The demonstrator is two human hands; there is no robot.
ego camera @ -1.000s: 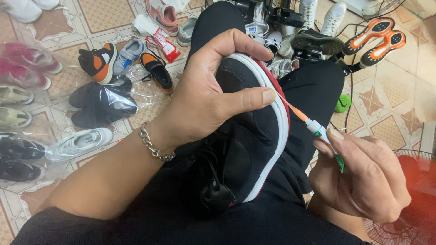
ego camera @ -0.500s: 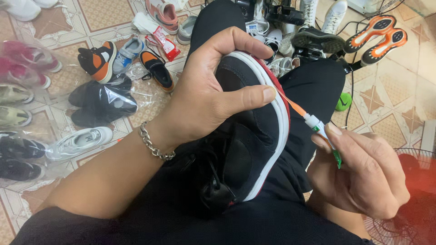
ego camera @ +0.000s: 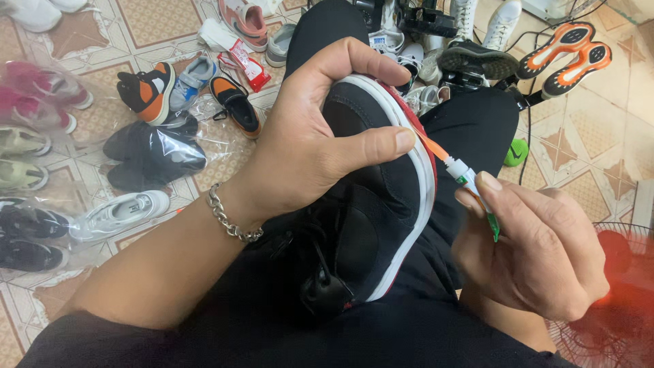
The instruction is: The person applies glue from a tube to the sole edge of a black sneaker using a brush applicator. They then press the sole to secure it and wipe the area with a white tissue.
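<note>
A tiled floor [ego camera: 599,129], beige with brown star-shaped patterns, is carrying a scatter of shoes. At the left edge, pink, olive and dark shoes wrapped in clear plastic bags [ego camera: 30,129] are lying in a column. Just right of them, a white sneaker [ego camera: 119,215] is resting on its side, and a pair of black shoes in a shiny clear bag [ego camera: 153,153] is lying above it. Farther up, an orange-and-black sneaker [ego camera: 146,88], a grey-blue sneaker [ego camera: 191,80] and a black-and-orange shoe [ego camera: 235,103] are sitting close together. At the upper right, two orange-soled shoes [ego camera: 565,58] are lying soles up, and a small green object [ego camera: 516,152] is resting near a black cable.
</note>
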